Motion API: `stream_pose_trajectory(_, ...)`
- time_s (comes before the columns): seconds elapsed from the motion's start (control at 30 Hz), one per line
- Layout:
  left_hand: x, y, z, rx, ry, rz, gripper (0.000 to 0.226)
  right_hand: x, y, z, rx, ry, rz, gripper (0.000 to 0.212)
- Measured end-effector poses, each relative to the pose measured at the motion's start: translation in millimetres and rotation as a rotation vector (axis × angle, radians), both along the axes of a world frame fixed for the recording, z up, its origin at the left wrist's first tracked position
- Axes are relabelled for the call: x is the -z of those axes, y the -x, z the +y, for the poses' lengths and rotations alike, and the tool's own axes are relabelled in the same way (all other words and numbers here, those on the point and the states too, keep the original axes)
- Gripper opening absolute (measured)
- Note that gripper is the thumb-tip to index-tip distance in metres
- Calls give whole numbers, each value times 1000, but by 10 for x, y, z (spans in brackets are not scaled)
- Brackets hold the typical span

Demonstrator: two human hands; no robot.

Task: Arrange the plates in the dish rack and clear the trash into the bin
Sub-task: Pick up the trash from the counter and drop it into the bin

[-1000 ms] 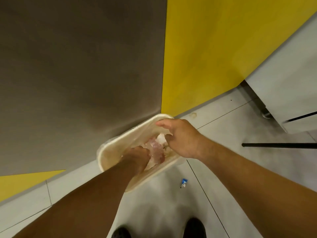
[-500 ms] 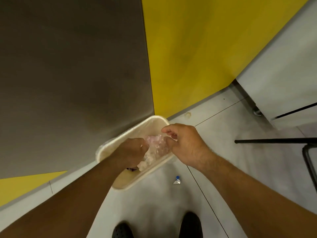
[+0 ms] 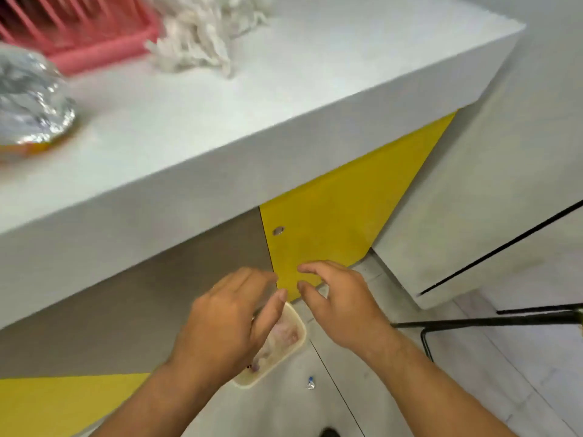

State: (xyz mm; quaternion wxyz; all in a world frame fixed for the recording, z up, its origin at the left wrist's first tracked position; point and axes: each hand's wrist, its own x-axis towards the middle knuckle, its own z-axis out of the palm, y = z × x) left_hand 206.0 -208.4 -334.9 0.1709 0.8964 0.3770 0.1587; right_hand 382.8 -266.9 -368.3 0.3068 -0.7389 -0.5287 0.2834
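A cream bin [image 3: 298, 343] stands on the floor against the counter's base, with pinkish crumpled trash [image 3: 284, 334] inside. My left hand [image 3: 233, 323] hovers above the bin with relaxed fingers and holds nothing. My right hand [image 3: 334, 301] is raised beside it, fingers loosely spread, also empty. On the white counter [image 3: 284, 99] a pink dish rack [image 3: 79, 42] sits at the far left. A crumpled foil wrap [image 3: 30, 99] lies in front of it, on an orange-rimmed object. A white shredded cloth [image 3: 202, 36] lies to the right of the rack.
A small blue-and-white scrap [image 3: 310, 383] lies on the tiled floor right of the bin. A black metal chair frame [image 3: 492, 321] reaches in from the right. White cabinet doors [image 3: 473, 222] stand to the right. A shoe tip [image 3: 329, 432] shows at the bottom edge.
Both hands let go of the pinkish trash and rose out of the bin, empty. The view tilted up, bringing the countertop, rack, foil and cloth into sight.
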Motion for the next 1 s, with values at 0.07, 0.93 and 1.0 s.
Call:
stream_pose_trajectory(0.07,-536,-40,10,1,-47,-18,34,-518,-35,7,19,-80,7,27)
stream_pose_trajectory(0.93,-2605,105,1058,-172,-188,-236,26,-2970,-313,1039,-52,-192,-327,28)
stream_pose_trajectory(1.0,-2644,63,1182,-167,-190,-220,26,-3002,-354,1181,-72,-167,-364,29)
